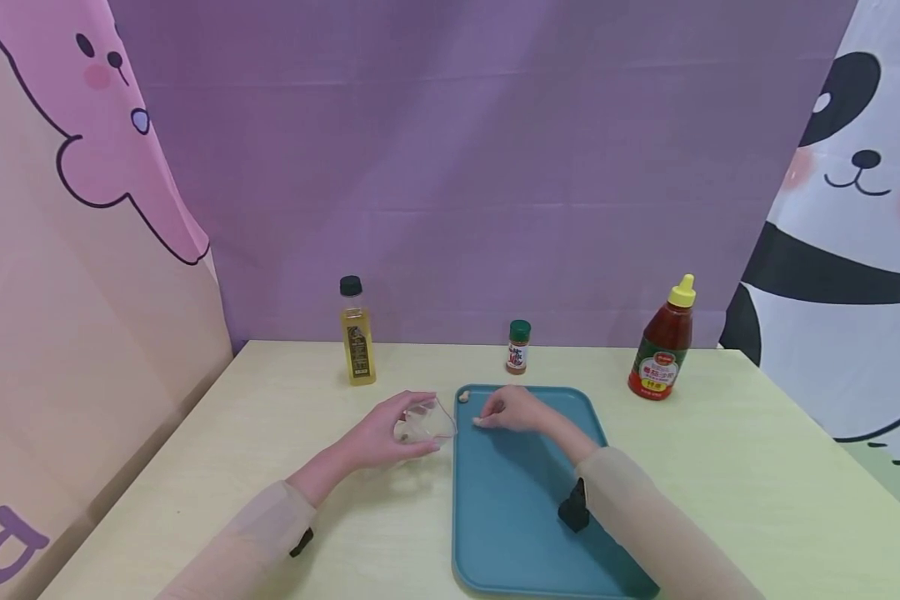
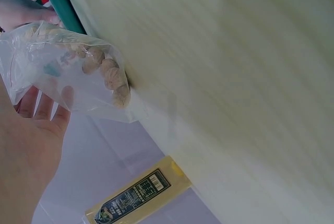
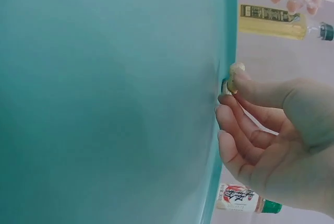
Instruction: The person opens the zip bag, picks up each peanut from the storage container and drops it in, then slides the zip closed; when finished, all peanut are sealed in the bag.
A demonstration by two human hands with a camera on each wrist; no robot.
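My left hand [image 1: 382, 435] holds a clear plastic bag [image 1: 429, 422] on its side by the tray's left edge, thumb and fingers around it. Several tan lumps that look like peanuts in their shells [image 2: 112, 77] lie inside the bag in the left wrist view. Over the upper left of the blue tray [image 1: 521, 517], my right hand [image 1: 516, 410] pinches one peanut [image 3: 236, 72] between thumb and fingertips. Another peanut [image 1: 463, 397] rests in the tray's top left corner.
A bottle of yellow oil [image 1: 358, 342] stands at the back left of the table. Behind the tray is a small green-capped jar [image 1: 518, 348]. To the right stands a red sauce bottle [image 1: 661, 350] with a yellow cap. A purple cloth [image 1: 450, 167] hangs behind the table.
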